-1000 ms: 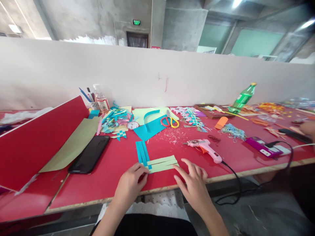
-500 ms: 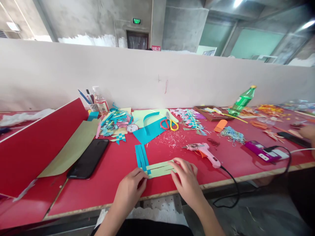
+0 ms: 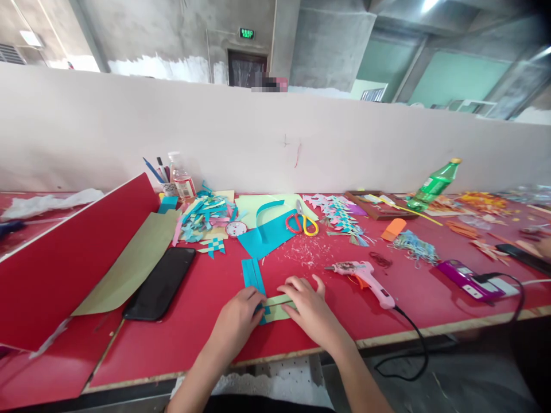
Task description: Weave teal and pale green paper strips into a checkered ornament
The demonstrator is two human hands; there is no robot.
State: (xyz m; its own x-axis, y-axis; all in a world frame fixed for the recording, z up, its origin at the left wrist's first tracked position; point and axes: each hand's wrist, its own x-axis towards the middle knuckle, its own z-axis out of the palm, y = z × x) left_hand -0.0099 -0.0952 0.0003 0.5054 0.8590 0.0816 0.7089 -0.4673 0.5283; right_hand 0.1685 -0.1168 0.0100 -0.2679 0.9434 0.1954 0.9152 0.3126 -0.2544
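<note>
Two slit paper pieces, a blue one and a pale green one, meet at a corner on the red table, with their strips crossing there. My left hand is closed over this corner, fingertips pinching the blue strips and hiding part of the crossing. With thumb and forefinger my right hand grips the pale green paper by its strips, covering its right end. A pink glue gun lies to the right of that hand. Beyond both hands are scissors with red and yellow handles, on a blue sheet.
To the left, a black phone lies beside a red board with a pale sheet against it. Paper scraps are heaped at the back. A purple power strip and a green bottle stand right. Another person's hand shows at the right edge.
My right hand has moved left along the pale green paper, closer to my left hand. My left hand has shifted further over the crossing corner. The view has shifted slightly.
</note>
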